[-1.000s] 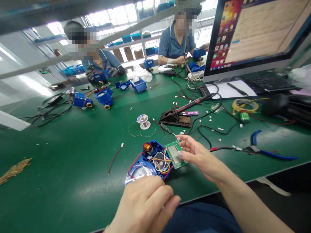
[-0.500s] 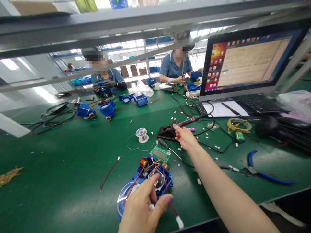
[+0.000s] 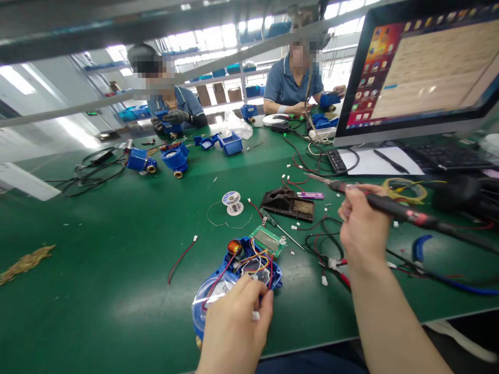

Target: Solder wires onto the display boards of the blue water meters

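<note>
Clasping a soldering iron [image 3: 392,206] at right with the right hand [image 3: 364,226]; probably light and stiff, best held behind the metal tip [image 3: 319,178]. Curling the left hand [image 3: 236,318] over an open blue meter [image 3: 220,271] at near centre; cannot tell whether pinching anything. Likely firm at the casing [image 3: 277,275], best gripped there, but fragile at circuit board [image 3: 267,240] and thin wires [image 3: 272,266]. Set on a smooth green desk [image 3: 117,249], facing far shelves [image 3: 243,85].
</note>
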A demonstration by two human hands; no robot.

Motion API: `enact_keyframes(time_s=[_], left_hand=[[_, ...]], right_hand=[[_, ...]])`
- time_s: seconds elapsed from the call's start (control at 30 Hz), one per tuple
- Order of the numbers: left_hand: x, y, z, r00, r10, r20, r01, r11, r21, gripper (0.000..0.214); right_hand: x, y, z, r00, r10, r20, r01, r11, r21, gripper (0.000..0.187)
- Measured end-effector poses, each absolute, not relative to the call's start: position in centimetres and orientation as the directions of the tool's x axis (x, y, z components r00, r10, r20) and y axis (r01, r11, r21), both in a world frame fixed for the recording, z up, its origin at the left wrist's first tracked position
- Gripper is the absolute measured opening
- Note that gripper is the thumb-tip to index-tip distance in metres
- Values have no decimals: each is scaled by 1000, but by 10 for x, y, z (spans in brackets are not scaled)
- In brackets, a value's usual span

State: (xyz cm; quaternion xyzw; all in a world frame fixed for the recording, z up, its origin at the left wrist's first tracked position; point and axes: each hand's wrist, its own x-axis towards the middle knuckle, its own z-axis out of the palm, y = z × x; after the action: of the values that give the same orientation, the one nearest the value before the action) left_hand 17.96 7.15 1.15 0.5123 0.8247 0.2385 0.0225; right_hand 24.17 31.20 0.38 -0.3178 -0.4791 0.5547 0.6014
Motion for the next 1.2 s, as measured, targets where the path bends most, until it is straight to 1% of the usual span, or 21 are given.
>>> enact_keyframes(time_s=[0.03,0.1,0.17,0.23,0.3,0.4,0.5,0.6,0.67,0.73,0.83,0.97,1.03,1.13,1.17,1.2], left_hand=[[177,70,16,-462,869,177,814,335,475,20],[169,62,26,-438,889,138,776,295,558,21],[159,53,35,-393,910,133,781,253,572,20],[150,44,40,-325,936,138,824,209,526,20],[143,38,42,-267,953,141,881,182,437,19],[145,33,43,-227,959,171,947,176,270,16],[164,33,47,-199,941,273,977,168,132,13],[187,38,50,-88,905,417,993,46,108,11],[195,44,49,-36,886,462,992,-23,122,16],[192,51,46,-80,910,406,989,23,144,20],[172,58,41,-190,947,260,973,146,177,16],[138,64,36,-256,942,218,964,233,124,11],[126,68,36,-269,945,186,962,254,101,11],[121,74,40,-243,963,119,970,240,42,10],[122,75,43,-229,969,94,973,226,38,11],[124,76,46,-207,976,68,977,202,72,12]], right_hand=[[248,302,6,-51,964,262,-388,223,-895,15],[260,279,7,-89,950,301,-403,241,-883,16],[268,254,0,-189,931,312,-360,230,-904,18],[275,231,-11,-305,887,346,-285,262,-922,20],[279,213,-25,-441,810,387,-243,308,-920,23],[282,200,-43,-584,698,413,-281,304,-910,35],[282,201,-54,-604,659,449,-357,279,-891,50],[283,204,-57,-614,622,486,-403,282,-870,61],[283,204,-54,-629,600,494,-403,292,-867,63],[282,201,-51,-639,590,493,-388,307,-869,61],[277,198,-49,-644,580,499,-374,330,-867,58],[273,197,-50,-651,563,509,-374,346,-861,60],[272,197,-50,-649,564,511,-371,351,-860,61],[270,197,-49,-646,569,509,-360,360,-861,62],[270,197,-49,-644,571,508,-355,365,-861,63],[270,197,-48,-643,573,507,-348,371,-861,63]])
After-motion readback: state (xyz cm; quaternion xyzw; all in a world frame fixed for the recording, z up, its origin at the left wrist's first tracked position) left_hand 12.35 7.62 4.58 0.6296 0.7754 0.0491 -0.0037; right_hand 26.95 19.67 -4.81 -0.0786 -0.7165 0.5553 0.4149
